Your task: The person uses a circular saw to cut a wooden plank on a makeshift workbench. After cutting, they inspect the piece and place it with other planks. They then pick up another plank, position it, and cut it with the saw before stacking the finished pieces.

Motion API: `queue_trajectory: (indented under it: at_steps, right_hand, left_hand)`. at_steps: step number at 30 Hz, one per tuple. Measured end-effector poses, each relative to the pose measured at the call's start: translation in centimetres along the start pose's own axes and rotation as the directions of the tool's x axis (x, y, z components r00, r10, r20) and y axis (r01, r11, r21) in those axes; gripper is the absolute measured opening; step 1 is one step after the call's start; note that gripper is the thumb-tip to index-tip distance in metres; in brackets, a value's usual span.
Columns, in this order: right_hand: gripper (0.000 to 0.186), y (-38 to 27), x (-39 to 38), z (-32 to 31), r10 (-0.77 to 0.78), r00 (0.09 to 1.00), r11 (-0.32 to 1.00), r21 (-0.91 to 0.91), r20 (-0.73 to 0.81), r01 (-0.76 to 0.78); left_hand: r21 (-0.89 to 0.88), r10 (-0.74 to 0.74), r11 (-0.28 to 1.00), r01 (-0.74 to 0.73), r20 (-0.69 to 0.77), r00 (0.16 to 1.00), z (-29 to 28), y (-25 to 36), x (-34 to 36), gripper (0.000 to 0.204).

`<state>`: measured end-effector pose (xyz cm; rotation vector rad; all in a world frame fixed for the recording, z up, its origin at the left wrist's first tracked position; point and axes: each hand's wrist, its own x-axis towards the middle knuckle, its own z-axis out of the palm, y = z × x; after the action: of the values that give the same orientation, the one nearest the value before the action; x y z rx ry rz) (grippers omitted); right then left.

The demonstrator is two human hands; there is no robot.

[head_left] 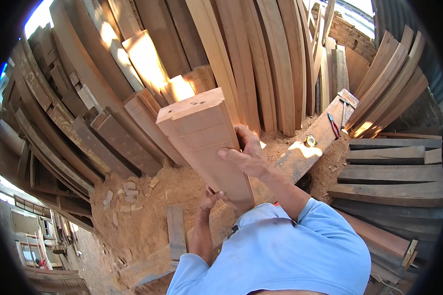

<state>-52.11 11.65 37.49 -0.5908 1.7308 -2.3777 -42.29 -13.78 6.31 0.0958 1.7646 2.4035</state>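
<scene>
A thick, light-brown wooden beam stands tilted in front of my body, its cut end up with a few dark holes in it. Faint pencil lines cross its broad face near that end. My right hand grips the beam's right edge partway up, thumb on the face and fingers wrapped behind. Lower down, my left hand holds the left edge, with some fingers hidden behind the wood. The beam's lower end rests close against my light blue shirt.
Tall planks lean along the far side. A dusty board at right carries a tape measure, red-handled pliers and a hammer. Stacked timber lies farther right. Sawdust and wood offcuts cover the ground at left.
</scene>
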Motion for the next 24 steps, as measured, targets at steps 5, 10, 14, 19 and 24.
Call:
queue_trajectory:
  at_steps: [5,10,14,19,24]
  right_hand:
    - [0.074,-0.1,-0.1,2.4,-0.032,0.997,0.907,-0.421,-0.071,0.0]
    - [0.069,-0.4,-0.6,4.8,-0.112,0.988,0.76,-0.65,-0.111,0.013]
    - [0.069,-0.1,-0.5,6.2,-0.147,0.984,0.729,-0.684,-0.095,0.043]
    - [0.069,-0.1,-0.2,6.4,-0.164,0.984,0.695,-0.716,-0.073,0.063]
    - [0.068,0.2,-0.4,6.8,-0.168,0.984,0.699,-0.711,-0.063,0.074]
  left_hand:
    - [0.115,0.03,0.993,-0.013,-0.149,0.988,2.5,5.7,-1.3,0.079]
    - [0.414,0.213,0.909,-0.038,-0.386,0.897,4.5,8.3,-3.0,0.095]
    - [0.466,0.249,0.881,-0.081,-0.312,0.917,9.2,11.1,-3.3,0.106]
    - [0.447,0.282,0.885,-0.131,-0.292,0.914,9.4,10.6,-3.3,0.112]
    - [0.428,0.266,0.896,-0.12,-0.299,0.917,9.1,10.1,-3.6,0.112]
